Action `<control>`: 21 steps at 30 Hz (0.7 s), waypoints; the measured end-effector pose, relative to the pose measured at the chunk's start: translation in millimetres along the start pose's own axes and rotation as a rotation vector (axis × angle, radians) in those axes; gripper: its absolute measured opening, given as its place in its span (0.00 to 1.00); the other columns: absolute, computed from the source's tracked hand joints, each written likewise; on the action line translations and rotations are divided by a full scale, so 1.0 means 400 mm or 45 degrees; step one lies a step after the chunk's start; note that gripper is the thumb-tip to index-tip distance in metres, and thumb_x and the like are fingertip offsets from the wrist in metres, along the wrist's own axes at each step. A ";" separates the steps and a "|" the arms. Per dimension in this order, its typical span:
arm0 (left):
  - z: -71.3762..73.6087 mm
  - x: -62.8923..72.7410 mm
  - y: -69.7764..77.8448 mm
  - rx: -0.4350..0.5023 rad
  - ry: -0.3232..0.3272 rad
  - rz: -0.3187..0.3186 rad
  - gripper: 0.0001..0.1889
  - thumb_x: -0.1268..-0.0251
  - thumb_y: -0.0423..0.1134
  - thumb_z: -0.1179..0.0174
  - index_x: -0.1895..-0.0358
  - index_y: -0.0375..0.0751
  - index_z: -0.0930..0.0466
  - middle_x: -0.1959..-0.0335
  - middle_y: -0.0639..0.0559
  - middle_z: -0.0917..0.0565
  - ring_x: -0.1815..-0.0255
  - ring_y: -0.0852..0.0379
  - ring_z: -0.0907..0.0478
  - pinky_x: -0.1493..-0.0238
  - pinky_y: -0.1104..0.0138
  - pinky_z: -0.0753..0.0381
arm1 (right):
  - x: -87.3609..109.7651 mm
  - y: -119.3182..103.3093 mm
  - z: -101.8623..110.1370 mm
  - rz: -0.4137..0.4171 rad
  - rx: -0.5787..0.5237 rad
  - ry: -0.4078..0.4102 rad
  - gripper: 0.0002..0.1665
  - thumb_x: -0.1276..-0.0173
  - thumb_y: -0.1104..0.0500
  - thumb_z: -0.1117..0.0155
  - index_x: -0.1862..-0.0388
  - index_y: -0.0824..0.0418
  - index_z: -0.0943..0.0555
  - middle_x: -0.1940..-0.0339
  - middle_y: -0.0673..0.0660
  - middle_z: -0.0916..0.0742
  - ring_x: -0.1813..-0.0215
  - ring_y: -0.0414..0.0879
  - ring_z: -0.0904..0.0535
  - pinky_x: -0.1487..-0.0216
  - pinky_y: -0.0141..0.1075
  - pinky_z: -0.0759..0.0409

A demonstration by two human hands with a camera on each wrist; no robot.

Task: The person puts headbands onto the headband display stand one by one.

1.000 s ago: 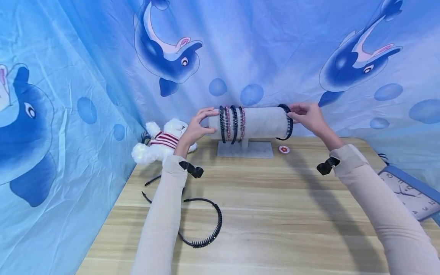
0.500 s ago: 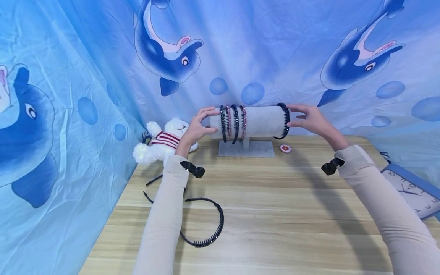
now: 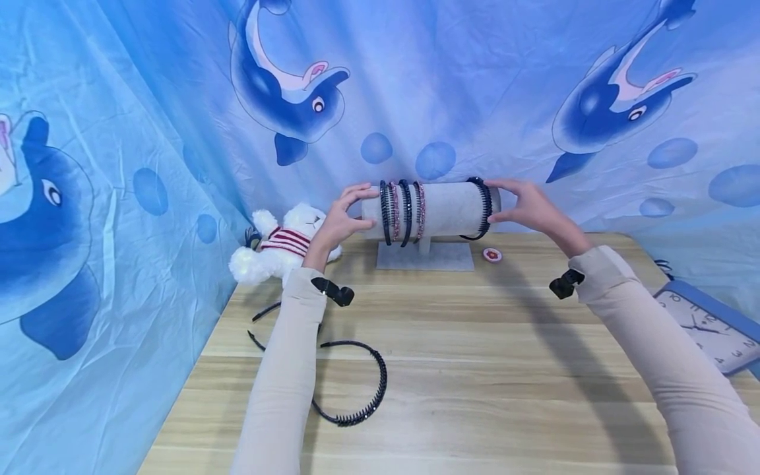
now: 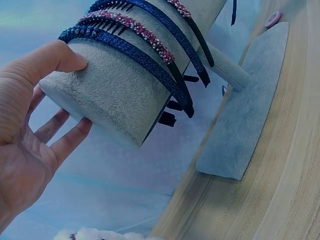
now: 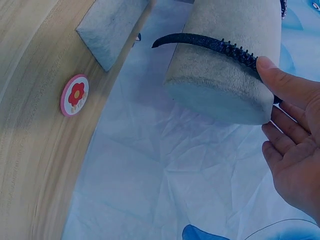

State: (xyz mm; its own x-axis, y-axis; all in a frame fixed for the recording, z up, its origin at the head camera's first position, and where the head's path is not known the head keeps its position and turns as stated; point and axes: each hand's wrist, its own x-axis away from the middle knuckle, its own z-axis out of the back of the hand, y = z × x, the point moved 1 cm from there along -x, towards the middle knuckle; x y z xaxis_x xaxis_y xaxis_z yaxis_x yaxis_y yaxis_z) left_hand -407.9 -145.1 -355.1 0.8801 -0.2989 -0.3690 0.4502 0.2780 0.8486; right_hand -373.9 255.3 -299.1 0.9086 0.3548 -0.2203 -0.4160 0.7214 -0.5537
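A grey velvety headband stand (image 3: 449, 210) has a horizontal roll on a post and flat base. My left hand (image 3: 338, 221) holds its left end, thumb on the front and fingertips at the end face in the left wrist view. Four-row group beside it: several black and pink-jewelled headbands (image 4: 135, 35) sit side by side. Near the right end, a black toothed headband (image 3: 487, 204) hangs round the roll, open ends downward. My right hand (image 3: 528, 204) grips this headband between thumb and forefinger; the thumb (image 5: 280, 82) presses on its teeth, and the forefinger is mostly hidden behind the roll.
Another black headband (image 3: 380, 389) lies on the wooden table (image 3: 475, 369), with one more partly under the left sleeve. A white plush toy (image 3: 267, 260) lies back left. A round flower badge (image 3: 492, 255) sits beside the base, and a blue-framed clock (image 3: 706, 330) stands right.
The right hand has moved the black headband leftward along the roll, in from its right end. The left hand stays at the left end.
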 end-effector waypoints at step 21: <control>0.003 0.005 0.002 0.003 -0.004 -0.021 0.31 0.45 0.29 0.28 0.35 0.45 0.21 0.22 0.56 0.34 0.20 0.52 0.43 0.18 0.42 0.49 | -0.049 -0.087 -0.048 0.056 0.026 -0.040 0.47 0.45 0.66 0.21 0.26 0.64 0.30 0.25 0.69 0.27 0.22 0.66 0.37 0.21 0.60 0.39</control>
State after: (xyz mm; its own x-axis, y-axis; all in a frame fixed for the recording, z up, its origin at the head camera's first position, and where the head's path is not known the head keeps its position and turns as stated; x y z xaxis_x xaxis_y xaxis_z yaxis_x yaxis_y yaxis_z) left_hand -405.9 -146.6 -354.5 0.8722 -0.3060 -0.3817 0.4641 0.2712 0.8432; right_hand -376.5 211.9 -290.9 0.8880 0.4045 -0.2186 -0.4563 0.7167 -0.5274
